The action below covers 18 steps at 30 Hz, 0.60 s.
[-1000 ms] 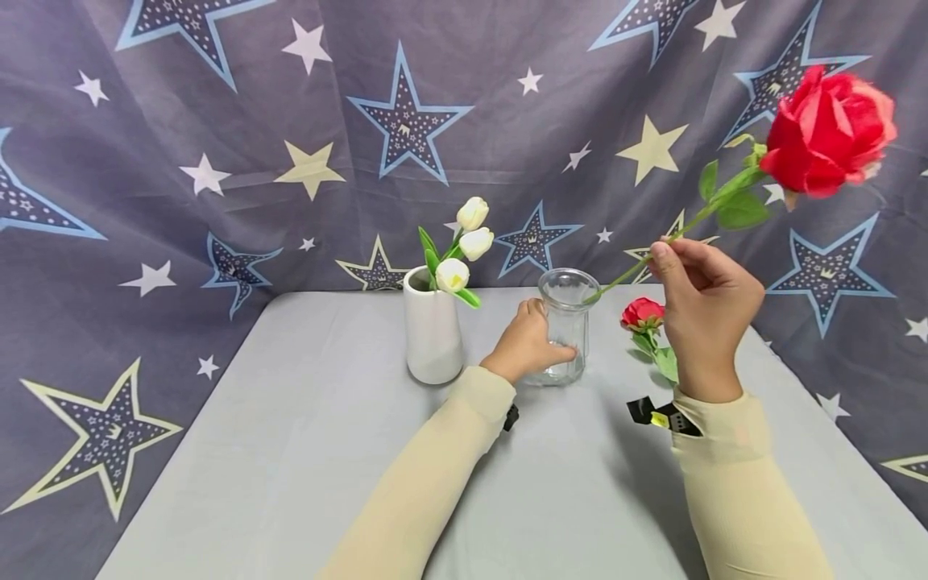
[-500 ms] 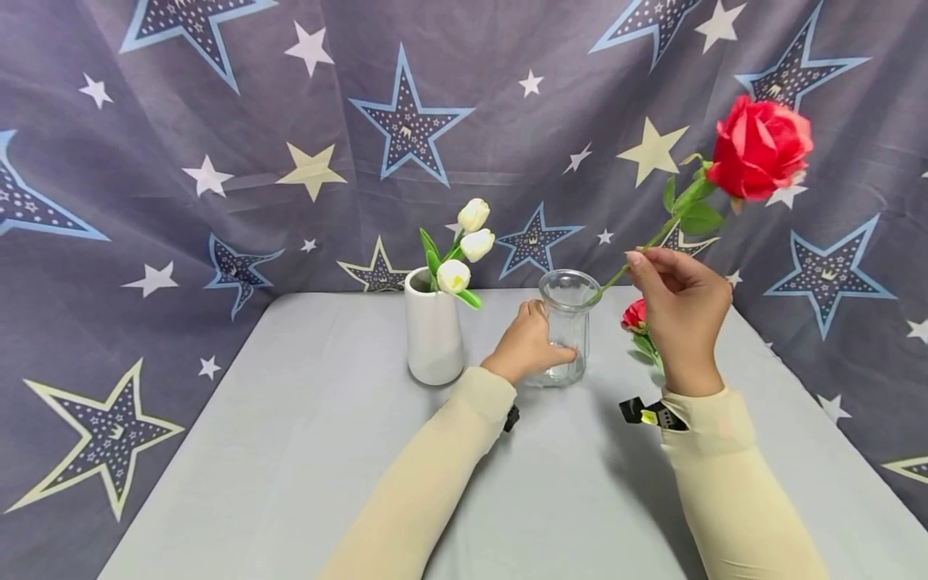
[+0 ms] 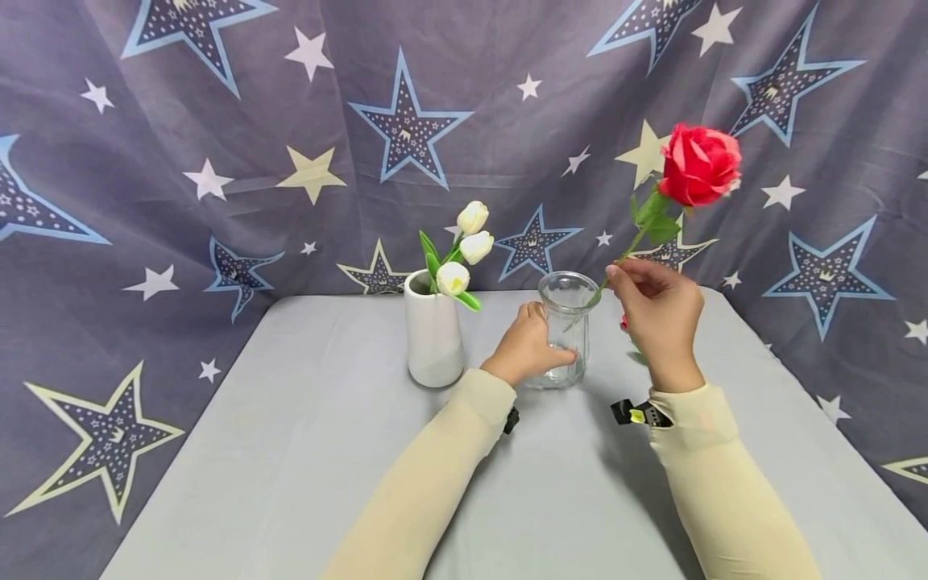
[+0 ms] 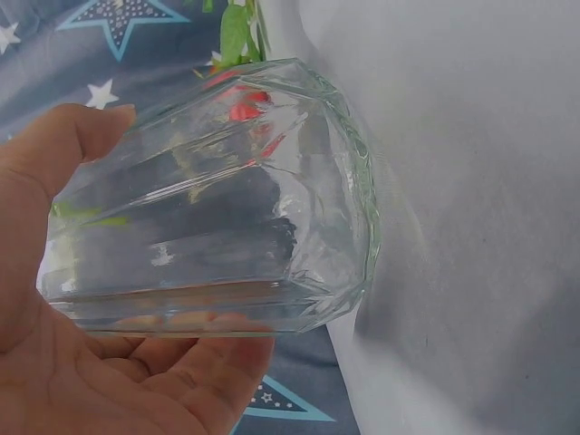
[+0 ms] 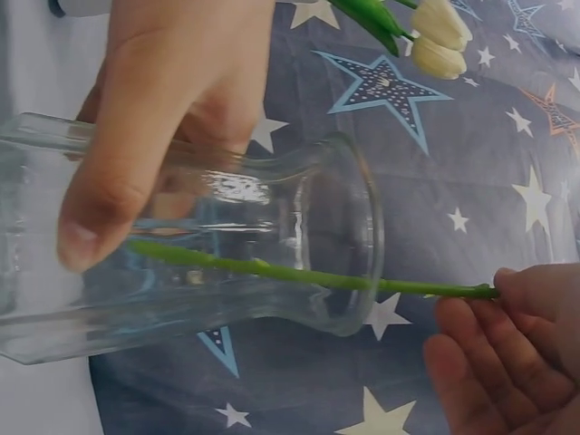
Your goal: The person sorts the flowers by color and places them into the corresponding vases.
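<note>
A clear glass vase (image 3: 569, 302) with a flared rim stands upright on the grey table. My left hand (image 3: 527, 345) grips it low down; in the left wrist view the thumb (image 4: 82, 136) and fingers lie on opposite sides of the faceted glass. A red rose (image 3: 699, 165) leans to the right above the rim, its stem pinched between the thumb and fingertips of my right hand (image 3: 661, 318). Below that pinch the green stem (image 5: 335, 279) runs through the mouth into the vase, its lower end inside, past the neck.
Left of the glass stands a white vase (image 3: 433, 338) with several white tulips (image 3: 474, 246). A second red flower (image 3: 625, 324) lies on the table, mostly hidden behind my right hand. A dark curtain with stars (image 3: 312, 165) hangs behind the table (image 3: 290, 451).
My right hand has moved left and slightly down with the rose, and the stem now reaches deeper into the glass vase. The left hand has stayed put on the glass.
</note>
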Motion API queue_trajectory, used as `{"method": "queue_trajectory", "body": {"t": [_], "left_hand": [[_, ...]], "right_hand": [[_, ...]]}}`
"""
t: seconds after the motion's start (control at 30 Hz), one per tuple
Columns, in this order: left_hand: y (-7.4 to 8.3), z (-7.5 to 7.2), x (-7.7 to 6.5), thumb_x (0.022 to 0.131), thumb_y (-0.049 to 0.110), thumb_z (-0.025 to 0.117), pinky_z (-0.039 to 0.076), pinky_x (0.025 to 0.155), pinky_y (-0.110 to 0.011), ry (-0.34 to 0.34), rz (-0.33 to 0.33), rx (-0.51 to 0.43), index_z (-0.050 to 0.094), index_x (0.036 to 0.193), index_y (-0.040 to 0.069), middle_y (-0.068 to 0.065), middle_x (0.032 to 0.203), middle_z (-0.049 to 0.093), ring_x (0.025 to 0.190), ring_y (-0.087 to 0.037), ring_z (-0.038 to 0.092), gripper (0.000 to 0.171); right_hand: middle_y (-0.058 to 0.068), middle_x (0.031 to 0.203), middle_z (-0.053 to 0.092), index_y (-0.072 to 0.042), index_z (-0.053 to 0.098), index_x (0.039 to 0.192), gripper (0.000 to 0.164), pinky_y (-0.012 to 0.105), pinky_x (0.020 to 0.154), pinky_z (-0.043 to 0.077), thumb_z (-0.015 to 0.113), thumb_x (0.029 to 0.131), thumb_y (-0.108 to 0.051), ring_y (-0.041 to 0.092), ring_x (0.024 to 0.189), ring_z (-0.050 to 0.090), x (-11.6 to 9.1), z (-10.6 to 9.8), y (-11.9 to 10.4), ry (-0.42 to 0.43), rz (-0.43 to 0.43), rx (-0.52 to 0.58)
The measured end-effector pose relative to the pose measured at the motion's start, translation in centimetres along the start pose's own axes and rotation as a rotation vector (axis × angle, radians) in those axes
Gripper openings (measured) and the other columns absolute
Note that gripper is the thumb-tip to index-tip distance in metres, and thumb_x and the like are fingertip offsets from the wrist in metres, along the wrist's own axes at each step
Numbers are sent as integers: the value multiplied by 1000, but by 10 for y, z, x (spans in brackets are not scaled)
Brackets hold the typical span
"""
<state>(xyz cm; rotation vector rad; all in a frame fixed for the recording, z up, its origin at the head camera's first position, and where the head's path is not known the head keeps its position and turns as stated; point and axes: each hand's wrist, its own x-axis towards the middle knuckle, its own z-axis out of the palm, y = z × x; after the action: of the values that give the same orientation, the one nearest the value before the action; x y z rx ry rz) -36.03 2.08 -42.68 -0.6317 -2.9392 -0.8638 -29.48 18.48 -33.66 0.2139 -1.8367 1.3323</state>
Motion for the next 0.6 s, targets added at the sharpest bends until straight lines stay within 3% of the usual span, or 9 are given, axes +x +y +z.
{"method": "queue_trajectory", "body": {"t": [0.1, 0.2, 0.33, 0.6], "left_hand": [[0, 0, 0, 84, 50, 81, 43, 117, -36, 1, -1, -1, 26, 157, -9, -23, 153, 37, 137, -30, 50, 109], [0, 0, -1, 84, 50, 80, 43, 117, -36, 1, 0, 4, 26, 157, -9, -24, 154, 37, 138, -31, 49, 109], [1, 0, -1, 85, 50, 80, 43, 117, -36, 0, 3, 5, 25, 157, -10, -24, 155, 37, 139, -31, 49, 109], [1, -1, -1, 84, 50, 81, 44, 116, -36, -2, -4, -2, 26, 157, -9, -23, 153, 38, 136, -29, 50, 109]], "right_hand": [[18, 77, 75, -3, 82, 92, 10, 15, 39, 43, 80, 90, -13, 2, 41, 52, 2, 2, 17, -9, -12, -58], [10, 75, 76, -9, 83, 90, 11, 14, 46, 44, 81, 90, -20, -1, 49, 58, 3, 3, 30, -13, -23, -113], [8, 74, 77, -9, 83, 90, 12, 14, 52, 43, 81, 90, -22, -8, 59, 64, 3, 5, 36, -28, -23, -173], [8, 80, 79, -7, 83, 96, 22, 11, 56, 43, 80, 92, -29, -16, 63, 60, 1, 8, 40, -91, 12, -268]]}}
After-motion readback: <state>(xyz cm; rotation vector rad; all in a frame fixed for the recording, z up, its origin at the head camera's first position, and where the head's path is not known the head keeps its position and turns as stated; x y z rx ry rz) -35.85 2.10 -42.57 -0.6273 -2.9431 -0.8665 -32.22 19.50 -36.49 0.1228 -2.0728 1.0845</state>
